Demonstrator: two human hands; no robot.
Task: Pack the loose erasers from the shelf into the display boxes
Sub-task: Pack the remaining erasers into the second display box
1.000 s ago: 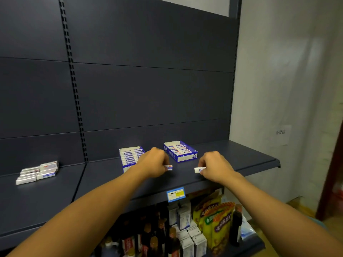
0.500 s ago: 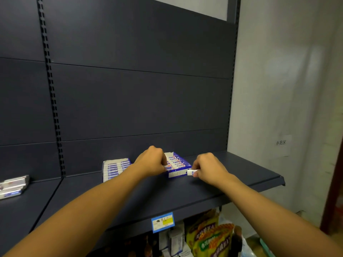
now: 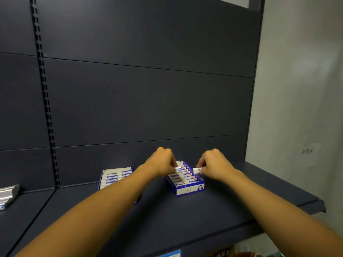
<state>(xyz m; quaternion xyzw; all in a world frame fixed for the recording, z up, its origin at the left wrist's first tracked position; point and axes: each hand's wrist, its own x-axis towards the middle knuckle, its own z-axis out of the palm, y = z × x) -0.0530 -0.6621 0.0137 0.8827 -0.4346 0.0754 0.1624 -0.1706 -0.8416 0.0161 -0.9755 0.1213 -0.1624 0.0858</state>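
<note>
The eraser [image 3: 177, 169] in your left hand [image 3: 161, 163] was pinched between thumb and fingertips and sat at the far left of the blue display box [image 3: 186, 179], touching the rows already packed there. Your right hand [image 3: 215, 164] was closed on a second eraser [image 3: 196, 170], held just off the box's far right edge and not yet inside. The box looked nearly full, so the likeliest trouble was a tight gap: pressing down at a tilt could have ridden your eraser up over its neighbours or pushed a packed one out of line. The light cardboard box could also have slid on the smooth dark shelf [image 3: 185, 216] with no hand bracing it. To the left, the second box [image 3: 115, 176] stood close beside your forearm, which could have nudged it.
</note>
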